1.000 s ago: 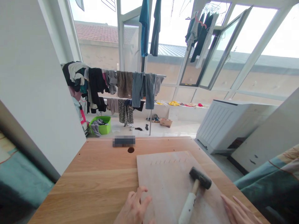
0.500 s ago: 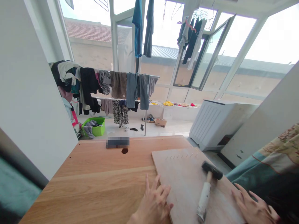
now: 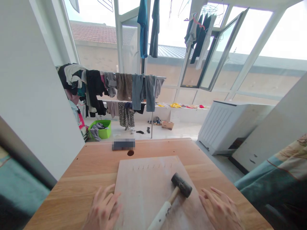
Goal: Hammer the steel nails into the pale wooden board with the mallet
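Observation:
A pale wooden board (image 3: 146, 182) with a row of small nails near its far edge lies on a light wooden table (image 3: 96, 166). On the board rests a mallet (image 3: 171, 201) with a black head and a white handle. My left hand (image 3: 103, 209) lies open on the table, fingers spread against the board's left edge. Spread flat as well, my right hand (image 3: 220, 209) touches the board's right edge. Neither hand holds anything.
The table has a round hole (image 3: 130, 153) near its far edge. White panels stand at the left (image 3: 31, 95) and right (image 3: 271, 131). Beyond are a laundry rack with clothes (image 3: 115, 89), a green basket (image 3: 102, 129), a white cabinet (image 3: 230, 123) and open windows.
The board with the mallet on it has slid left across the table, toward the middle. Both hands moved left with it and stay at its two side edges.

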{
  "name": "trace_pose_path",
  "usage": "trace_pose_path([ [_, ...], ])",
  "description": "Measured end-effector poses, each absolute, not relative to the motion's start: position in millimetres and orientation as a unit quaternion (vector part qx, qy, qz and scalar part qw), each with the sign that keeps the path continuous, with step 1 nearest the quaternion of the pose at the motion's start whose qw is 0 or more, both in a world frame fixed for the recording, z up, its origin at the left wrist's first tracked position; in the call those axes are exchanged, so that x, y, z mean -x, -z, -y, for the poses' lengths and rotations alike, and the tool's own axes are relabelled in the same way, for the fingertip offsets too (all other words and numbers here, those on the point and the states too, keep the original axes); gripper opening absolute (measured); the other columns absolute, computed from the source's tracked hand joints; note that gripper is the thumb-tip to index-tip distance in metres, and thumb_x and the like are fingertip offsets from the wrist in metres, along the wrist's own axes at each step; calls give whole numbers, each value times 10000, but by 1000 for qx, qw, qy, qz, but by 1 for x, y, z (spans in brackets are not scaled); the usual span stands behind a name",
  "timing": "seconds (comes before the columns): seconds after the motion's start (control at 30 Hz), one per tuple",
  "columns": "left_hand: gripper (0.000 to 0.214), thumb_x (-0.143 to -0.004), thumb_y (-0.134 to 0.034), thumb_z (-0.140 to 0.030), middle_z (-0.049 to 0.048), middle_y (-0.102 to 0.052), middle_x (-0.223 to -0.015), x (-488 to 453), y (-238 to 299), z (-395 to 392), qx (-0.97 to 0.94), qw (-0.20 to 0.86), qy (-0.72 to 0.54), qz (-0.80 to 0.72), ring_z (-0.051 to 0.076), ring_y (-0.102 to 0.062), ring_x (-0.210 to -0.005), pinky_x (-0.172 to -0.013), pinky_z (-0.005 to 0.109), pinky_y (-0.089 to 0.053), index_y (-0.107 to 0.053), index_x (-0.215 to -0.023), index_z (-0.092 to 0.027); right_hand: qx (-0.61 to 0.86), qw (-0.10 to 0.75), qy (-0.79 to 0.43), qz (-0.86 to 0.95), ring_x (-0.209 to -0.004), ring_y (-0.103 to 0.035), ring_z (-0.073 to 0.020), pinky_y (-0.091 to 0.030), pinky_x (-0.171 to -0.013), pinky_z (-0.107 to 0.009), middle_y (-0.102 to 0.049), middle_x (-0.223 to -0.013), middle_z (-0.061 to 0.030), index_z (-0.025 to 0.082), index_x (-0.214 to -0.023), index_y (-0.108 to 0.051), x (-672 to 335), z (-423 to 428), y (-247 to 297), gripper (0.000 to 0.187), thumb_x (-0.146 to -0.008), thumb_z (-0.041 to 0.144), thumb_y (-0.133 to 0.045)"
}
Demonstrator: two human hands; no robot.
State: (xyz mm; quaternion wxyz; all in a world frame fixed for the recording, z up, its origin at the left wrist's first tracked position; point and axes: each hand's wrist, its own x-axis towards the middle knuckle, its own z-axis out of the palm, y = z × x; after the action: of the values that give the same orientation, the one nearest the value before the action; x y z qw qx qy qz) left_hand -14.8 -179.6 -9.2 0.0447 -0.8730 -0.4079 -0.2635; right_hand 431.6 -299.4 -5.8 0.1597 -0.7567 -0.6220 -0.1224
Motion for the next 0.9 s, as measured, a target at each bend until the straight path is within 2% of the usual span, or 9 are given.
trace_pose_path([
  [0.03,268,-887,-619,-287,43,-736,-1081,14,6,172,864,16,266,427,283,-651,-1142,-1006,513,-512,-653,-1152,-280,750,177,57,635,-1076,-681,-351,-512,-911,-545,-770,-1073,-120,248,-1110,-729,-421,280,-8,328,-936,350,-471],
  [0.1,286,-907,-600,-293,64,-710,-1165,5,0,152,845,-57,279,453,259,-659,-1127,-967,460,-548,-638,-1189,-259,725,187,-25,663,-1090,-676,-275,-523,-939,-437,-710,-1176,-127,201,-1243,-644,-404,237,-31,380,-993,303,-376],
  [0.2,357,-929,-577,-292,87,-672,-1286,-17,-2,117,827,-141,314,444,239,-631,-1199,-1024,435,-521,-595,-1277,-218,697,168,-62,694,-982,-693,-198,-541,-897,-341,-682,-1176,-109,169,-1287,-591,-388,174,-48,335,-992,252,-455],
  [0.33,411,-896,-609,-287,64,-733,-1210,-41,5,81,827,-205,328,407,255,-608,-1251,-1113,486,-439,-602,-1302,-227,662,99,-121,733,-966,-687,-199,-569,-865,-396,-692,-1139,-64,168,-1181,-638,-379,122,-46,268,-954,311,-638],
  [0.47,300,-898,-585,-318,39,-791,-1041,-49,9,70,806,-270,327,413,260,-662,-1180,-1161,496,-380,-695,-1162,-228,657,62,-145,737,-1003,-681,-212,-581,-858,-421,-669,-1214,-68,184,-1206,-629,-376,110,-49,285,-964,336,-634],
  [0.57,308,-912,-570,-359,40,-786,-1060,-51,8,70,776,-302,342,436,252,-702,-1109,-1152,474,-400,-694,-1165,-235,653,58,-148,740,-1046,-669,-223,-568,-892,-443,-658,-1244,-71,189,-1218,-625,-371,111,-53,290,-966,334,-629],
  [0.77,305,-888,-567,-319,32,-771,-1104,-67,10,69,800,-321,304,405,254,-639,-1214,-1213,488,-299,-726,-1130,-223,655,4,-182,733,-1012,-679,-216,-582,-857,-419,-663,-1229,-68,187,-1220,-624,-353,105,-42,297,-961,332,-639],
  [0.9,272,-894,-570,-313,38,-772,-1110,-75,4,68,792,-335,309,406,242,-710,-1090,-1206,465,-315,-727,-1099,-226,663,5,-178,728,-1021,-676,-221,-577,-867,-416,-659,-1240,-69,184,-1216,-629,-349,104,-44,295,-962,334,-636],
])
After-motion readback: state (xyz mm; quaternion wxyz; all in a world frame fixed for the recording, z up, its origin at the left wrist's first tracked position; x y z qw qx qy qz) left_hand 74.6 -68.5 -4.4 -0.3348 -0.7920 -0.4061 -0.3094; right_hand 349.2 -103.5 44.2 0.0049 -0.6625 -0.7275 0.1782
